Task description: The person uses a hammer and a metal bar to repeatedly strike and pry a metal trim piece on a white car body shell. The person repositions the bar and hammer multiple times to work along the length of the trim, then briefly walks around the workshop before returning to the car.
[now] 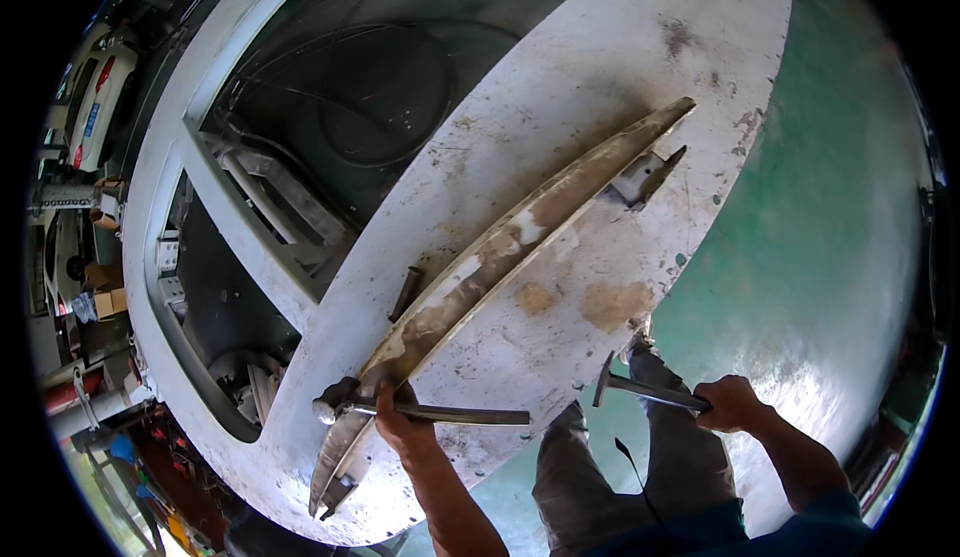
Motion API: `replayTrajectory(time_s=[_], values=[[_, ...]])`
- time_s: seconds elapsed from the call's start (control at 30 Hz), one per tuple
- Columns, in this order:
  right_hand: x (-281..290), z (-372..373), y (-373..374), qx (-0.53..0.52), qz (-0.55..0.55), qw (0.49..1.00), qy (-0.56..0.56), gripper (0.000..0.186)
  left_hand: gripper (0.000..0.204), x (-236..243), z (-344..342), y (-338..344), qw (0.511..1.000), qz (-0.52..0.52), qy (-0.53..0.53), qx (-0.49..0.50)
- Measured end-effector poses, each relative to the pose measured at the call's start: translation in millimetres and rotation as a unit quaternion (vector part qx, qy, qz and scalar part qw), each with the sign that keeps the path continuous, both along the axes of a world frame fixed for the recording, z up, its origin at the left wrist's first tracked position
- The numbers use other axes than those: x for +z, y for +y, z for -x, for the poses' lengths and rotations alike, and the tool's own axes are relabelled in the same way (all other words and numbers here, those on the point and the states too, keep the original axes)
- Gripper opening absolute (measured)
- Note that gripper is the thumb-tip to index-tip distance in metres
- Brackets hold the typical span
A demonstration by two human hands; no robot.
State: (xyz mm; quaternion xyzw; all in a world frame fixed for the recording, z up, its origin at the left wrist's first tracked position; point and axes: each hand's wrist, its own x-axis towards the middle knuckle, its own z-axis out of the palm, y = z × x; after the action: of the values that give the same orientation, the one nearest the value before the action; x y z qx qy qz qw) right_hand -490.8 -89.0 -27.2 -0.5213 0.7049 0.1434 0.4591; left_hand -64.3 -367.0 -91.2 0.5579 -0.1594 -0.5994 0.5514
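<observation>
**Head view: hammer work on a long metal strip (500,247)**

The green floor (810,197) spreads out on the right, beneath a big white desk (590,47) with scuffed paint. The strip, curved and patchy brown, lies slantwise on this desk, its near end at the lower left and its far end at the upper right.

The round-headed hammer (470,416) sits across the strip's near end, handle pointing right. The narrow-headed hammer (655,392) is held out past the desk's edge, before the person's legs.

The left hand (402,431) is curled round the first handle, close to its head; whether it also presses on the strip, I cannot tell. The right hand (733,404) is clenched on the end of the second handle.

Smaller still are a bracket (638,179) by the strip's far end and a short rod (405,293) beside its middle.

To do this well, seat the strip firmly, keep the left fingers out of the striking line, and favour light, square, overlapping taps, checking the curve often.
</observation>
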Motion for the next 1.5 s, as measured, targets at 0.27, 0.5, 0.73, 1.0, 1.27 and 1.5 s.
replayTrajectory(time_s=[0.27, 0.5, 0.73, 1.0, 1.27, 1.5], values=[[19.1, 56.4, 41.9, -0.145, 0.011, 0.989, -0.041, 0.036, 0.051, 22.7, 15.2, 38.3, 0.994, -0.112, 0.009, 0.02], [26.7, 173.9, 92.9, -0.288, 0.031, 0.954, -0.078, 0.031, 0.026, 92.1, 96.3, 104.7, 0.978, -0.118, -0.128, 0.119], [44.3, 322.9, 112.8, -0.299, 0.137, 0.941, -0.075, 0.025, 0.023, 164.8, 219.0, 195.7, 0.943, -0.172, -0.246, 0.142], [117.3, 436.0, -53.6, -0.437, 0.092, 0.861, -0.243, 0.019, 0.016, 130.3, 348.7, 229.2, 0.964, -0.23, 0.059, 0.119], [153.4, 486.0, -217.2, -0.398, 0.08, 0.89, -0.207, 0.019, 0.019, 66.6, 427.5, 211.9, 0.901, -0.259, 0.298, 0.18], [247.4, 481.1, -373.1, -0.236, 0.15, 0.943, -0.181, 0.02, 0.013, 131.1, 465.8, 180.8, 0.891, -0.209, 0.326, 0.236]])
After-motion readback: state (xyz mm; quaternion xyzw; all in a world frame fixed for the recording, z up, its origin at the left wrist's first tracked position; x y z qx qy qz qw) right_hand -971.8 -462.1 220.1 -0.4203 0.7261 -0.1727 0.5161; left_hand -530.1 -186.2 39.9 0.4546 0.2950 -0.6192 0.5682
